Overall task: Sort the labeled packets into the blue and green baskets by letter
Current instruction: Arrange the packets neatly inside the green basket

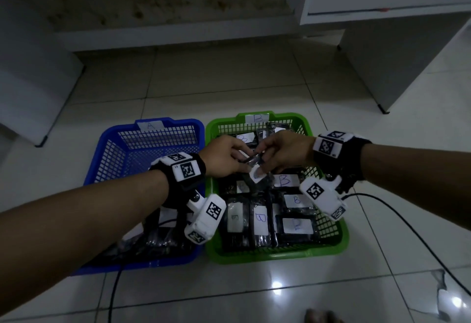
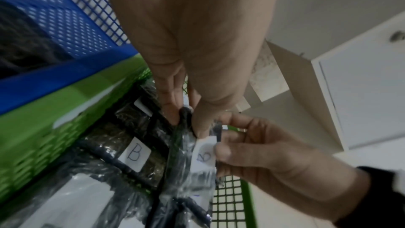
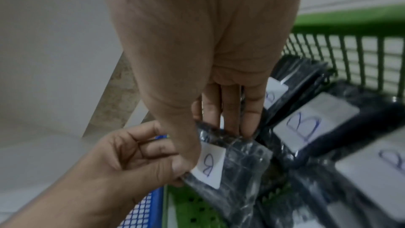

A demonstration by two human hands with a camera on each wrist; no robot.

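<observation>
Baskets sit side by side on the tiled floor (image 1: 229, 292), rims touching: the blue basket (image 1: 153, 134) on the left carries a white tag marked A on its far wall, the green basket (image 1: 328, 248) on the right a tag marked B. Dark glossy packets lie in the near part of the blue one, mostly hidden under the left forearm; their labels cannot be read. The green one is nearly full of dark packets lying flat, each with a white label, and every label that can be read says B.

Both hands meet above the far left part of the green basket, sharing one packet (image 3: 236, 166) labelled B. The left hand (image 1: 224, 157) pinches its edge between thumb and fingers; the right hand (image 1: 283, 150) grips it too, thumb on the label side and fingers behind. This packet hangs above those lying below it
</observation>
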